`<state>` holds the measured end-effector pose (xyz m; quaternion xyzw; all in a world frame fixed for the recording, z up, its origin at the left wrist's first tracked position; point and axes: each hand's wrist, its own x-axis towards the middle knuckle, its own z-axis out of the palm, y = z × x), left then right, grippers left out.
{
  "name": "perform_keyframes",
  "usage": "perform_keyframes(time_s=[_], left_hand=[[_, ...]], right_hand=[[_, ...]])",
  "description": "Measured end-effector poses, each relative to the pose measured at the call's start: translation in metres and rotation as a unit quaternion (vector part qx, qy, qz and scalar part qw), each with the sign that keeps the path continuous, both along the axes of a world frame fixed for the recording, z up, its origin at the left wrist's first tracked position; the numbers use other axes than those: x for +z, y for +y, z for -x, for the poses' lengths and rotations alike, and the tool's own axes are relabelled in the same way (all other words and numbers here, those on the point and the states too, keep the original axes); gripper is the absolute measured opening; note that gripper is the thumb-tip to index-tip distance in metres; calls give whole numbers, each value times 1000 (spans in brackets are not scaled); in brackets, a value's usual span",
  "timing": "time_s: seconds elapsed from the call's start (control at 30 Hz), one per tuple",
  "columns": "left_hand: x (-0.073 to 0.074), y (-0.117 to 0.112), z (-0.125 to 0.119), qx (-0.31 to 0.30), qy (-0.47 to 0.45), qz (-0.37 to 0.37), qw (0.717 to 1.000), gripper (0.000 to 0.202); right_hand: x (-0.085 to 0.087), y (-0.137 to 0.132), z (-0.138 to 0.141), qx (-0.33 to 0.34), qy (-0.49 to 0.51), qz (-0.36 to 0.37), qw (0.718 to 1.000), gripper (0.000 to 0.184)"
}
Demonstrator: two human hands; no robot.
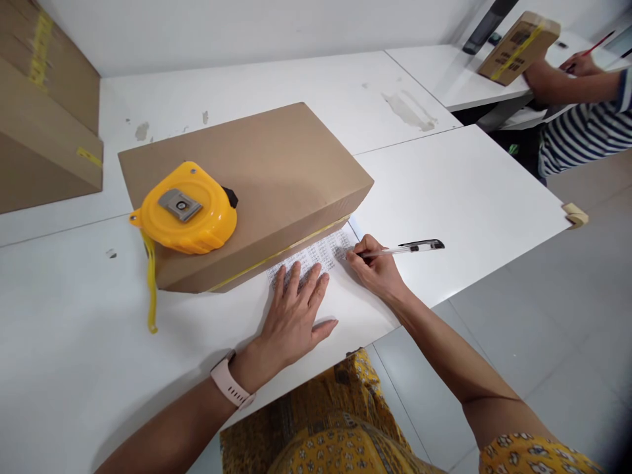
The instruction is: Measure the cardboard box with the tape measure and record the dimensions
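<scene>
My right hand [378, 268] grips a pen [412, 247] with a clear barrel and black cap end, its tip down at a sheet of paper [323, 255] covered in small written rows. Flat on the lower part of that sheet rests my left hand [293, 313], fingers spread. A brown cardboard box [257, 171] lies just beyond both hands and hides the sheet's far part. On the box's left end sits a yellow tape measure [192, 207], with a short strip hanging over the box's side.
Large cardboard boxes [49, 131] stand at the left of the white table [434, 191]. At the far right another person in a striped sleeve [587, 135] holds a red pen beside a small taped box [518, 49]. A corner guard [575, 215] covers the table's right corner.
</scene>
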<state>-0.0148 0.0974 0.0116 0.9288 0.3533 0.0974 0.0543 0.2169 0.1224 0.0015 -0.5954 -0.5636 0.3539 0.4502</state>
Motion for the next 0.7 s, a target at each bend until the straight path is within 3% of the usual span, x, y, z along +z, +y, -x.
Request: perform_keyframes(time_s=[0.7], left_hand=[[1,0,0,4,4,-6,1000,73]], right_hand=[[5,1,2,-14,-3,-1,1000,28]])
